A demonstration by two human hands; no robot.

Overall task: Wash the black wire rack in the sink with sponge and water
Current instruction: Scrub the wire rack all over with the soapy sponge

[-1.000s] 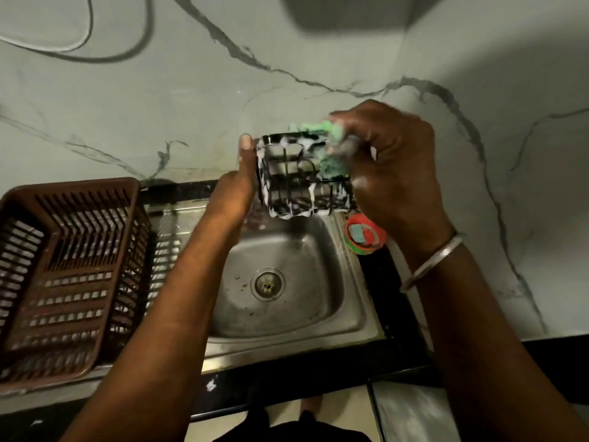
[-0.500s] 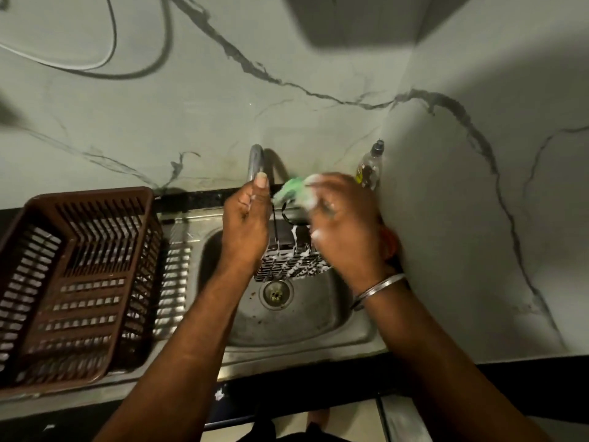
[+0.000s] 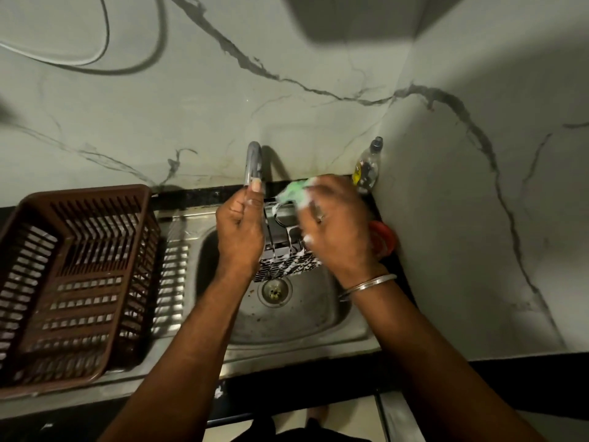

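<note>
Soapy black rack [image 3: 287,266] at frame centre, over sink [image 3: 287,327]. Left hand [image 3: 239,231] grips its left side, fingers curled, thumb up. Right hand [image 3: 338,237] pinches green sponge [image 3: 294,191] against rack's top. Brown basket [image 3: 73,282] lower left.

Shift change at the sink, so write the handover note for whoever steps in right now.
Left hand: grips the left side of the black wire rack, held over the sink basin near the tap.
Right hand: holds the foamy green sponge at the rack's top edge.
Done: the rack is soaped; white foam shows on its lower wires.
Left: finish scrubbing, then rinse. No water is seen running from the tap.
The brown basket sits on the drainboard to the left.
</note>
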